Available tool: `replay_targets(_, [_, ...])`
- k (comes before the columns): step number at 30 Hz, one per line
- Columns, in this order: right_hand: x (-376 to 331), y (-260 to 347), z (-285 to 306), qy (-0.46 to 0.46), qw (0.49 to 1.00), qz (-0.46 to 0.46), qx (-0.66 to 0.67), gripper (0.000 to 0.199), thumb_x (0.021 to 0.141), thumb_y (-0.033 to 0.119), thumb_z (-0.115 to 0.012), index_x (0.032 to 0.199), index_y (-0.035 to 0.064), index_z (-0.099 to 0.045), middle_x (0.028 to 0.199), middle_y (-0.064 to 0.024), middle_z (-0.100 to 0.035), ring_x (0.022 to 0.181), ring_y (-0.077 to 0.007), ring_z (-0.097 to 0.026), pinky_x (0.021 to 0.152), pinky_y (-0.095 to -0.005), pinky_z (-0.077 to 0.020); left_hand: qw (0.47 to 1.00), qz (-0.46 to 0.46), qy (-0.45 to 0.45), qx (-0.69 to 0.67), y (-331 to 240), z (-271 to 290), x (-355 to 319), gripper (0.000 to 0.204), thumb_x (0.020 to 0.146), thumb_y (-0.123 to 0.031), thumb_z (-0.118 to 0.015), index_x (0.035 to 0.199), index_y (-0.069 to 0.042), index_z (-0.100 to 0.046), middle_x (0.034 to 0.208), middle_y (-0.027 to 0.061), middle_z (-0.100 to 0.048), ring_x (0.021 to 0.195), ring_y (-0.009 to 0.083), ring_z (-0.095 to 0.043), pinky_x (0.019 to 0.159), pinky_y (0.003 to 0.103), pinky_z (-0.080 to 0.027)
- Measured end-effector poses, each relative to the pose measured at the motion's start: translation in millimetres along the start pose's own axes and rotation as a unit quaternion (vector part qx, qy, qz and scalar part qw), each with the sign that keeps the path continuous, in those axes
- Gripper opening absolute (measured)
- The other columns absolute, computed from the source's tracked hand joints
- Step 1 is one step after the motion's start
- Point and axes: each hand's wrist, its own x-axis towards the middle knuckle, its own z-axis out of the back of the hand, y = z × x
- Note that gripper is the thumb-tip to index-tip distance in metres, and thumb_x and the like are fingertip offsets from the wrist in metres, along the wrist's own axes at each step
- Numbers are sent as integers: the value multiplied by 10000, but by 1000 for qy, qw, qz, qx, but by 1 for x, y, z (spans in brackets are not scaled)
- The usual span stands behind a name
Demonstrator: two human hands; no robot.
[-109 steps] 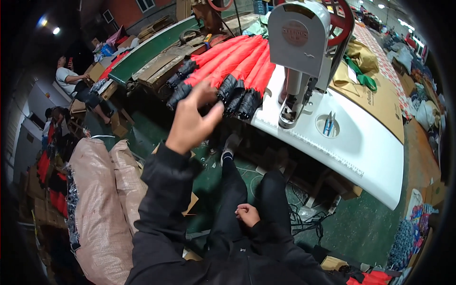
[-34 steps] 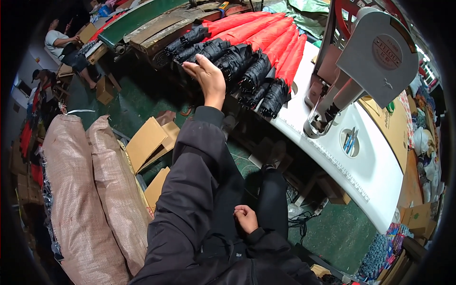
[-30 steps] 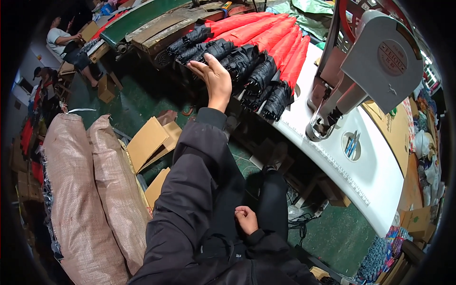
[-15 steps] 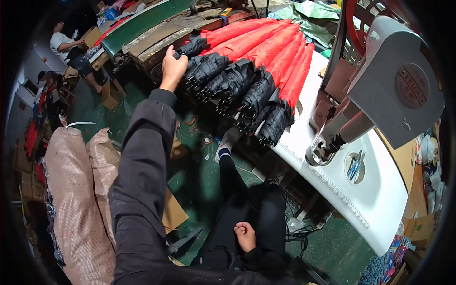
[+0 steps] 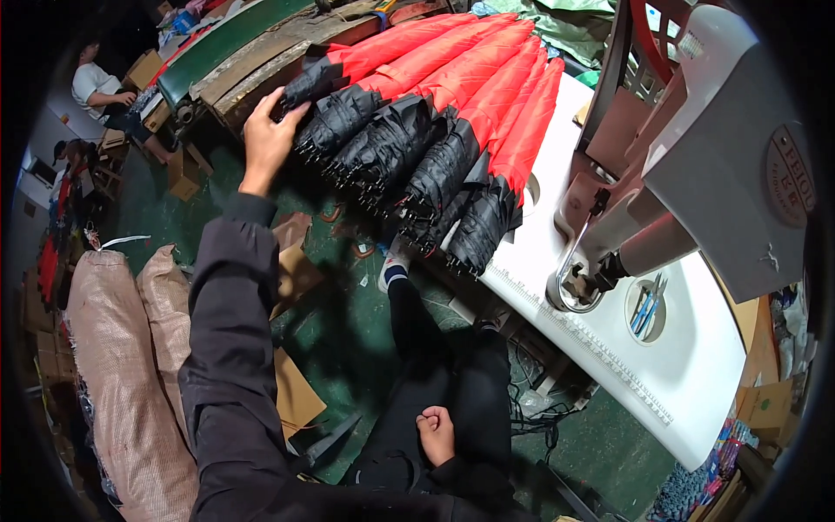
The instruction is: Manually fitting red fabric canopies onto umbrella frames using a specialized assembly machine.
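Several folded umbrellas [image 5: 448,83], red with gathered black ends and rib tips, lie fanned side by side across the far side of the white sewing table. My left hand [image 5: 266,143] reaches out to the leftmost umbrella [image 5: 310,83]. Its thumb and fingers are closed around that umbrella's black end. On my lap rests my right hand [image 5: 437,435], fingers curled in and nothing visible in them. The umbrellas' black ends hang past the table's near edge, towards me.
A sewing machine [image 5: 726,165] stands on the white table [image 5: 600,348] at right; blue-handled snips [image 5: 645,311] lie in a round recess. Woven sacks [image 5: 130,374] stand left. Cardboard [image 5: 296,396] and cables are on the floor. A seated person [image 5: 100,91] is far left.
The whole view has shifted, so the umbrellas and my left arm appear further left. My left hand stays at the leftmost umbrella's end. My right hand still rests on my lap.
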Motion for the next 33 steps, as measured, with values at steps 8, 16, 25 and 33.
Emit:
replay_targets(8, [-1,1,3,-5,999,12,-38,147,932,41,-689,1009,61,-566,752,75,-467,655,-18,-400,608,-191,-378,971,89,-43,-215,0,21,-36,399,929,-44,-696,1321,10,-645,1221,73,-702,1148,151,-635,1025,272,-465])
replay_targets(16, [-2,1,2,-7,999,15,-32,140,923,37,-683,1009,57,-575,758,76,-474,657,-18,-400,616,-189,-374,993,74,89,18,-17,3,-1,530,938,-330,-780,1297,42,-661,1149,61,-717,1050,113,-629,947,264,-486])
replay_targets(25, [1,3,-2,-6,1000,10,-15,148,917,44,-692,1004,60,-573,753,77,-475,660,-21,-408,612,-192,-377,974,107,155,-122,9,40,-2,456,921,-219,-809,1276,41,-690,1089,18,-730,948,69,-638,885,241,-516])
replay_targets(33, [0,6,2,-22,999,16,-40,136,930,23,-676,998,63,-566,751,78,-466,659,-17,-403,607,-189,-372,960,121,-189,-169,23,2,-24,481,1017,-385,-677,1258,31,-660,1129,61,-702,1039,121,-634,951,265,-481])
